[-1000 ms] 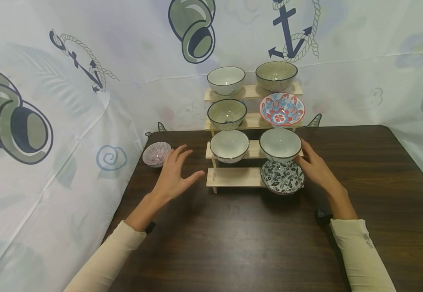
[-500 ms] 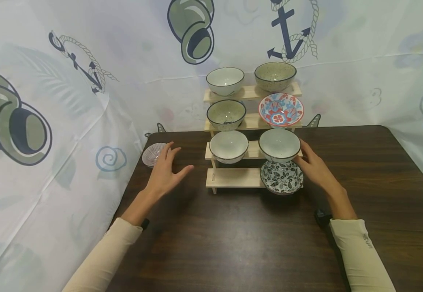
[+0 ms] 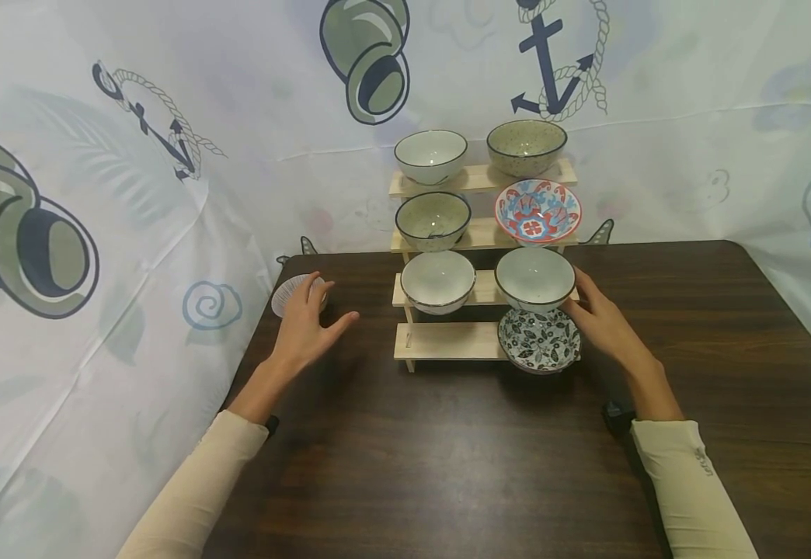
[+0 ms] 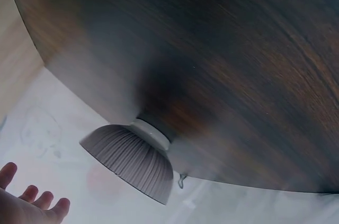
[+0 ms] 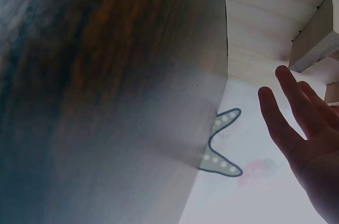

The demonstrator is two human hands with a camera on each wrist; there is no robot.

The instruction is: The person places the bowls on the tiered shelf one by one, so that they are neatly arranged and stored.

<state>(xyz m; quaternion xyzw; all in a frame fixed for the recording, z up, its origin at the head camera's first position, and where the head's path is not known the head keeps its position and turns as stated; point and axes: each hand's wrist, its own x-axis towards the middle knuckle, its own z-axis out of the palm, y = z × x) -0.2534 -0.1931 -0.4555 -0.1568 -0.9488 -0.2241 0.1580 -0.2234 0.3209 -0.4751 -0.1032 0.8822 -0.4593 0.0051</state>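
My left hand [image 3: 301, 326] reaches with spread, relaxed fingers to a small purple-striped bowl [image 3: 283, 296] at the table's left side and partly covers it in the head view. In the left wrist view a gap shows between the fingertips [image 4: 63, 204] and the ribbed bowl [image 4: 130, 158]. My right hand [image 3: 608, 326] is at the right side of the wooden tiered rack [image 3: 447, 341], beside a white bowl [image 3: 535, 278] and a black-and-white floral bowl [image 3: 540, 340]. Its fingers [image 5: 275, 118] look extended in the right wrist view; whether they touch the rack or a bowl I cannot tell.
Higher on the rack stand a red-and-blue bowl [image 3: 538, 211], a speckled bowl [image 3: 527, 147], a green-grey bowl [image 3: 433, 220] and a white bowl [image 3: 431, 157]. Another white bowl [image 3: 438, 281] sits lower left. A patterned cloth [image 3: 273, 101] hangs behind the dark table [image 3: 419, 466].
My left hand has moved left and slightly toward me, over more of the small striped bowl. The right hand has stayed beside the rack.
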